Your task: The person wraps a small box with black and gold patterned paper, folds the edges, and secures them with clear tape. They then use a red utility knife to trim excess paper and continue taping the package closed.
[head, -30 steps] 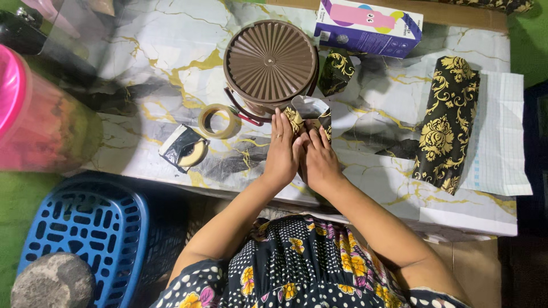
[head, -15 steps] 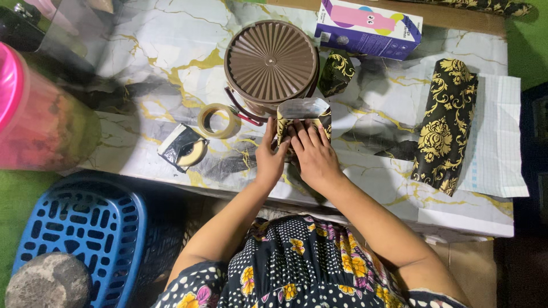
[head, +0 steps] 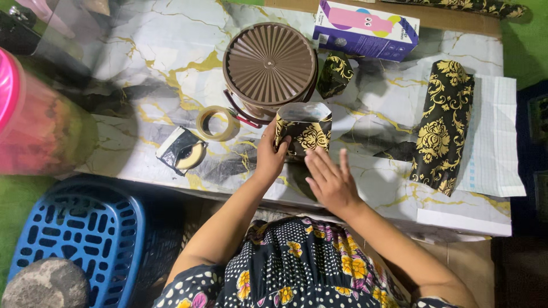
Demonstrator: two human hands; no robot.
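A small box wrapped in black paper with a gold damask print (head: pixel 303 131) stands on the marble-patterned table (head: pixel 171 63), just in front of a round brown ribbed-lid container (head: pixel 269 64). Its top end is not closed: the paper rises as an open collar with the pale inside showing. The left hand (head: pixel 269 155) has its grip closed around the box's left side, thumb and fingers pinching the wrapped wall. The right hand (head: pixel 330 181) lies flat and spread on the table just below the box, holding nothing; its fingertips come close to the lower edge, though I cannot tell whether they touch it.

The parcel looks light, and the paper is thin, creasing easily and likely a little slick, so a hold on the firm lower sides should serve better than one on the loose collar, which would crumple.

Near the left hand lie a roll of tan tape (head: pixel 216 123) and a tape dispenser (head: pixel 182 150). A smaller wrapped piece (head: pixel 335 75) sits beside the container, a purple and white carton (head: pixel 365 29) beyond it, and a roll of the same wrapping paper (head: pixel 442 125) rests on a white sheet (head: pixel 494 137) to the right. The table is smooth and glossy. A blue plastic basket (head: pixel 74 239) stands on the green floor (head: pixel 20 188) below.
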